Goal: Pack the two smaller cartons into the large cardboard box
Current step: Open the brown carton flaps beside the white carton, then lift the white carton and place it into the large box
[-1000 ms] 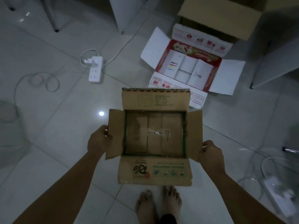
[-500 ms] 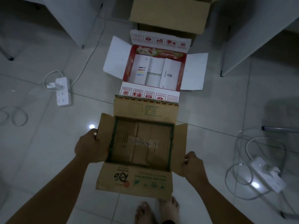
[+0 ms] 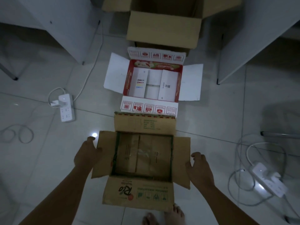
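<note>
Corrugated brown carton (image 3: pixel 142 156), flaps splayed, gripped by left hand (image 3: pixel 86 157); right hand (image 3: pixel 200 169) open beside it.

Three cartons (image 3: pixel 142 159) (two power strips (image 3: pixel 66 108))

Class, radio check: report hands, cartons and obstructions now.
Left hand gripping brown carton flap; right hand open at opposite flap. Red-and-white carton sits between it and large box.

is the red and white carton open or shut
Open. All four flaps of the red and white carton are spread outward, and white packs show inside it on the floor.
</note>
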